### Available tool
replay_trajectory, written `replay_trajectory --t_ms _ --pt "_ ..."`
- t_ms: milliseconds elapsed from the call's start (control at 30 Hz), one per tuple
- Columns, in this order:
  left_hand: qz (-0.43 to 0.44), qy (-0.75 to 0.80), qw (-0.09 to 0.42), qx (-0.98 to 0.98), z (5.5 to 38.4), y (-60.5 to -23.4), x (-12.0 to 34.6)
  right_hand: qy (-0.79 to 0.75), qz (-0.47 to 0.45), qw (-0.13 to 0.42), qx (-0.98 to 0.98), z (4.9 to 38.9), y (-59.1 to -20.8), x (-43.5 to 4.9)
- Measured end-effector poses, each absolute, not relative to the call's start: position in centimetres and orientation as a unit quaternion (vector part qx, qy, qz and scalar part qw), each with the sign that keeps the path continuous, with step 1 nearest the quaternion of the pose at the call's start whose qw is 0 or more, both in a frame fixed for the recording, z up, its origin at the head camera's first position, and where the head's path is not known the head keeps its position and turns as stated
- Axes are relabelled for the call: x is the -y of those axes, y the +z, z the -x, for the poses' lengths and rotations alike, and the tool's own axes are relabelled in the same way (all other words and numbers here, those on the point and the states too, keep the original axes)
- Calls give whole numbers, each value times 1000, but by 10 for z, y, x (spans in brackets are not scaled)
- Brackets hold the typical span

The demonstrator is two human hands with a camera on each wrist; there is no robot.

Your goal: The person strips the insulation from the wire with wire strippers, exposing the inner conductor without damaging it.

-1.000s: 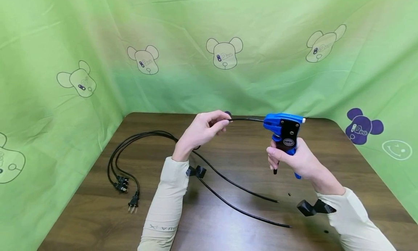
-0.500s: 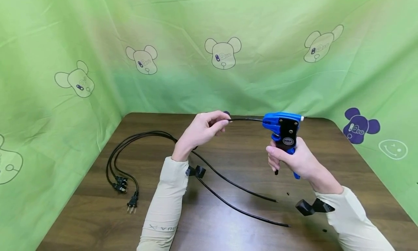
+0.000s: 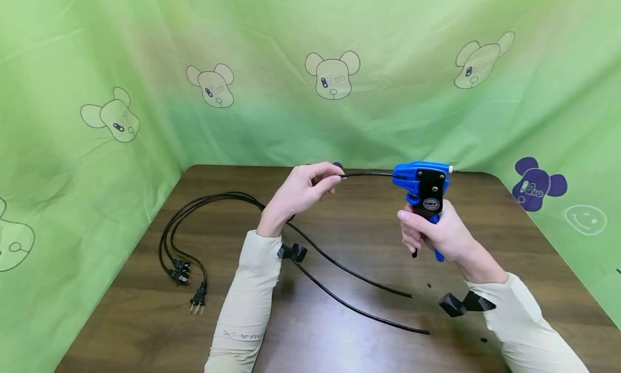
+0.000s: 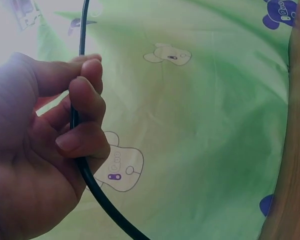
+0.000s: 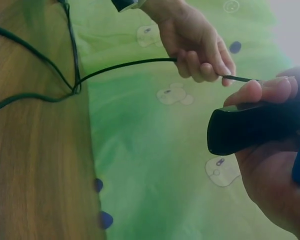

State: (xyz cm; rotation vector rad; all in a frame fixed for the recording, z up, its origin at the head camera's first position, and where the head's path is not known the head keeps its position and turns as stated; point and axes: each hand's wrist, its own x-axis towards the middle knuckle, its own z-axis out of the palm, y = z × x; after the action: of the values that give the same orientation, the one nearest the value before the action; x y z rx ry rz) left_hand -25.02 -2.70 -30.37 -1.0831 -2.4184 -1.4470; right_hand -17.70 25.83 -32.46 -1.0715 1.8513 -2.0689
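Between thumb and fingers, my left hand (image 3: 305,188) pinches a black power cord (image 3: 366,174) above the table. In the left wrist view the cord (image 4: 83,167) runs across the curled fingers (image 4: 85,95) and bends away below. My right hand (image 3: 439,233) grips the handle of a blue and black wire stripper (image 3: 427,187), held upright with its head pointing left. The cord's far end goes into the stripper's head, so its tip is hidden. From the right wrist, the black handle (image 5: 255,127) shows with my fingers wrapped round it.
On the brown table (image 3: 233,319) two more cords (image 3: 349,303) stretch toward the right, and their plugs (image 3: 198,297) lie at the left. Small black scraps (image 3: 483,340) sit near the right forearm. A green printed curtain (image 3: 271,125) surrounds the back and sides.
Both hands keep their hold on the cord and the stripper. The stripper has shifted and tilted very slightly, and the whole view has moved a little.
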Motion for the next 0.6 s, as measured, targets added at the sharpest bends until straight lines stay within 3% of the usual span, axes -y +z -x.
replay_trajectory --t_ms 600 --pt "355 -473 55 805 253 -306 25 -716 346 104 -597 182 -329 -260"
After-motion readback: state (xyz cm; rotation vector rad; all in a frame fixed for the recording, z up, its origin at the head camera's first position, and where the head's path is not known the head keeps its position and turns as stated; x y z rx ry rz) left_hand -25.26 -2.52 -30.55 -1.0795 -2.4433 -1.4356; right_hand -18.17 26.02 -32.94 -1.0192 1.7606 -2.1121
